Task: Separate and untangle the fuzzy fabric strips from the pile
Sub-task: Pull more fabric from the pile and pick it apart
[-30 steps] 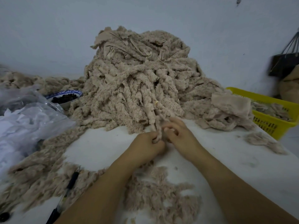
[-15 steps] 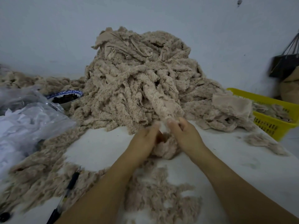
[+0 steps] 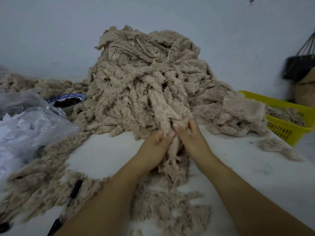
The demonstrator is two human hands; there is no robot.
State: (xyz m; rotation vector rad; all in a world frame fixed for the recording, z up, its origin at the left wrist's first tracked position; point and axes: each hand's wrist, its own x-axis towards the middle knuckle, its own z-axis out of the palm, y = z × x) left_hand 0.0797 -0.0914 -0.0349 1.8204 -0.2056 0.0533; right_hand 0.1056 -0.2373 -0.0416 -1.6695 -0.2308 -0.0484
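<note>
We're sitting at a white table that's carrying one big pile of beige fuzzy fabric strips, which is leaning up against the wall and hogging the middle. On the left, a crumpled clear plastic bag is lying beside the pile with white stuff showing through it.

We're counting two containers. One yellow basket is sitting at the right edge, just past the pile, and it's holding more of the same fuzzy scraps. One blue-and-white bowl is tucked between the plastic bag and the pile, touching the pile's edge, and it's holding something dark that we can't make out.

Loose strips are lying flat on the table in front of us, under our forearms, and one small clump is sitting off to the right near the basket.

Both hands are working right at the foot of the pile. The left hand and right hand are pressing side by side, each pinching the same strip that's running down out of the heap.

One black pen is lying on the scraps at lower left.
</note>
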